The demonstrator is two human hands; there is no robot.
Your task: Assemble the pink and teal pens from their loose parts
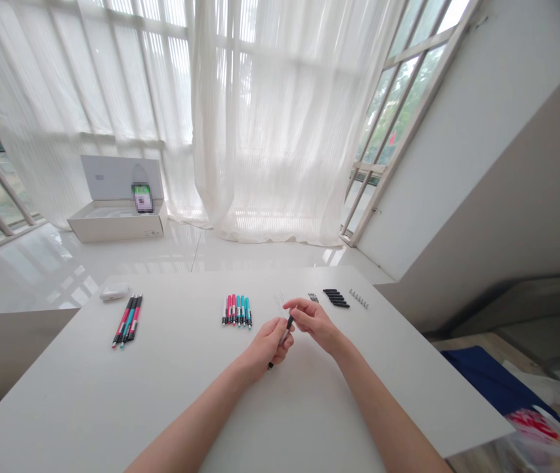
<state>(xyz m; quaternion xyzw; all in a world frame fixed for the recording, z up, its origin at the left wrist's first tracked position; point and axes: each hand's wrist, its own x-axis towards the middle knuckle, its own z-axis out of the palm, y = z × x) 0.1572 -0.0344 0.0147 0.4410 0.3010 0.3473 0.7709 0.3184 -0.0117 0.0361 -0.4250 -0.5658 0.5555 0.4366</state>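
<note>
My left hand is shut around a slim pen, with its black tip showing below the fingers. My right hand pinches the pen's upper end, so the two hands meet over the white table. Just beyond them lie several thin metal refills. To their left is a row of pink and teal pens. Small black parts, black pen pieces and tiny metal parts lie to the right. Farther left lies a bundle of pens.
A small white case sits near the table's far left corner. Beyond the table, an open white box holding a phone stands on a glossy white floor before sheer curtains. Blue cloth lies low at right.
</note>
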